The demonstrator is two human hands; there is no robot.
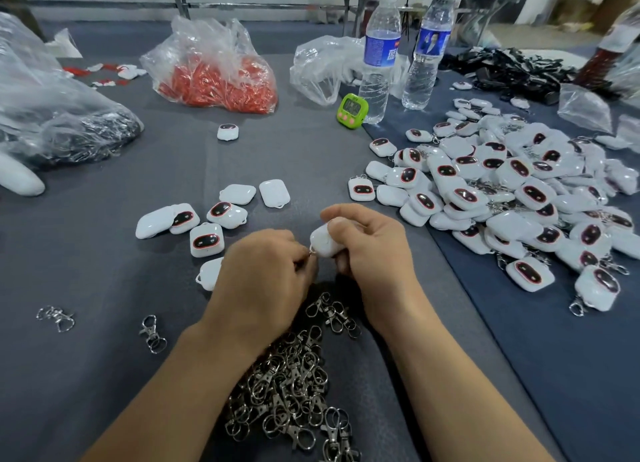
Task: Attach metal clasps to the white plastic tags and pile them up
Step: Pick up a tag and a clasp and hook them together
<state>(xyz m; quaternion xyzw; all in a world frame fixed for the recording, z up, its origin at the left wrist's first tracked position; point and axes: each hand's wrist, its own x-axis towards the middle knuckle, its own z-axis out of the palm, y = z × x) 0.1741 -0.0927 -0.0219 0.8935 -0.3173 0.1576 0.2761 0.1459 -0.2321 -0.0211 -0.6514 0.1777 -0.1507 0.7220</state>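
Fingers of the right hand (367, 243) are curled round a white tag (323, 241); a metal clasp (312, 251) is pinched at its loop by the left hand (266, 271), fingertips closed tight.

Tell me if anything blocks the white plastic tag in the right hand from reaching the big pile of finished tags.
Nothing visible does. The right hand grips the white plastic tag, the left hand pinches a metal clasp at its loop, and the pile of finished tags lies close to its right.

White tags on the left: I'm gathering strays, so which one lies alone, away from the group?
The tag lying face up in front of the bag of red parts; the other tags cluster by the left hand.
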